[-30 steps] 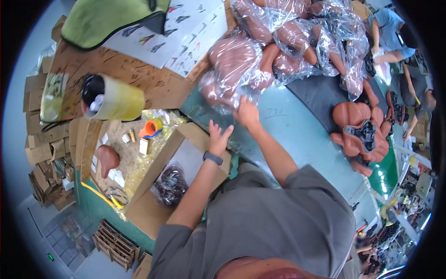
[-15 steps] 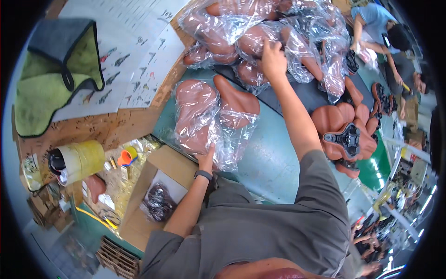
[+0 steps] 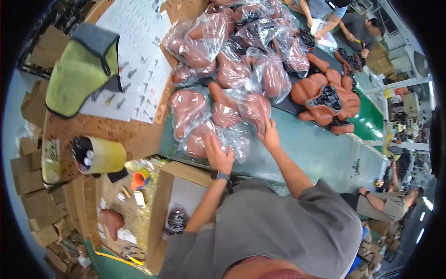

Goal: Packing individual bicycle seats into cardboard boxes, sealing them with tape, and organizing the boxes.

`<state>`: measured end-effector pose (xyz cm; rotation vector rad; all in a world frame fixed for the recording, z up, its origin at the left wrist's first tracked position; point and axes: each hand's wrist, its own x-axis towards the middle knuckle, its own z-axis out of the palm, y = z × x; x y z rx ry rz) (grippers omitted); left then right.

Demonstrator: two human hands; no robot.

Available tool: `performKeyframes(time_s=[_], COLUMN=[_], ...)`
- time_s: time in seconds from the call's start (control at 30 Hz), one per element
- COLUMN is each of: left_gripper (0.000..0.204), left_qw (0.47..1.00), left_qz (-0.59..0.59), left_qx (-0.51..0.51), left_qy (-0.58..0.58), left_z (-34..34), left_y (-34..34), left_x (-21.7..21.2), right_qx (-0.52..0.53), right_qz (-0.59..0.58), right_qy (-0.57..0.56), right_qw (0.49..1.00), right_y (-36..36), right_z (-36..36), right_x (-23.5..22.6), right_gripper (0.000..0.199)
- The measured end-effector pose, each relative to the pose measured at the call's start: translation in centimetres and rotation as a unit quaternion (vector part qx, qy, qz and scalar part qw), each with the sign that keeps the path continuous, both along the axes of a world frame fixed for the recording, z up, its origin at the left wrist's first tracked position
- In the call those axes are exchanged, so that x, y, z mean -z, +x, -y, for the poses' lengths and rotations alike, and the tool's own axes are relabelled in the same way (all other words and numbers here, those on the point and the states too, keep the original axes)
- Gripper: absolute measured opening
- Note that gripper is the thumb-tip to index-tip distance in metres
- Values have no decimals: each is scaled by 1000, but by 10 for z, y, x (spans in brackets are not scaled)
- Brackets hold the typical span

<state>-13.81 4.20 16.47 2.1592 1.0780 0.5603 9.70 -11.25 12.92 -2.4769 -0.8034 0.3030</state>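
My right hand (image 3: pixel 269 136) grips the lower end of a brown bicycle saddle (image 3: pixel 255 109) in a clear plastic bag, above the green tabletop. My left hand (image 3: pixel 219 154) lies with fingers stretched and thumb apart against another bagged saddle (image 3: pixel 199 138), just above the cardboard box. Two more saddles in plastic are beside these: a broad one (image 3: pixel 188 109) at the left and one with its narrow nose pointing away (image 3: pixel 226 114) in the middle. Loose plastic film (image 3: pixel 236 142) spreads between my hands.
Bagged saddles (image 3: pixel 232 69) are heaped on the far side. Unwrapped saddles (image 3: pixel 325 97) are stacked at the right, one showing its black underside. An open cardboard box (image 3: pixel 172 190) stands near my left arm. A yellow tub (image 3: pixel 106 156) and green cloth (image 3: pixel 76 76) are left. Other people work beyond.
My right hand has come back from the far heap toward me with a bagged saddle. My left hand's fingers now lie spread on a bagged saddle. The whole view has shifted.
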Motion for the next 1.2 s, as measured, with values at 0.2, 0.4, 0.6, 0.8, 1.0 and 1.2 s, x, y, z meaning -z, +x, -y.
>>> performKeyframes(time_s=[0.2,0.4,0.6,0.8,1.0,1.2], left_gripper=[110,122,153,82,55,62], left_qw=[987,980,942,910,713,823], left_qz=[-151,-196,-160,30,271,303], left_qx=[47,13,-134,-123,-156,-144], left_qy=[18,-8,-261,-394,-628,-459], left_z=[-40,-72,-104,-123,-6,95], left_y=[76,127,199,159,59,43], left_x=[62,54,82,161,115,-51], right_qx=[-37,35,-30,-141,-34,-34], right_qz=[-30,-60,-64,-161,-302,-346], right_qy=[-230,-292,-65,169,128,237], right_qw=[972,954,995,962,944,907], right_y=[-111,-117,-18,87,56,24], right_z=[139,191,176,11,-50,14], right_x=[-14,-23,-74,-45,20,-80], right_gripper=[110,113,78,74,81,55])
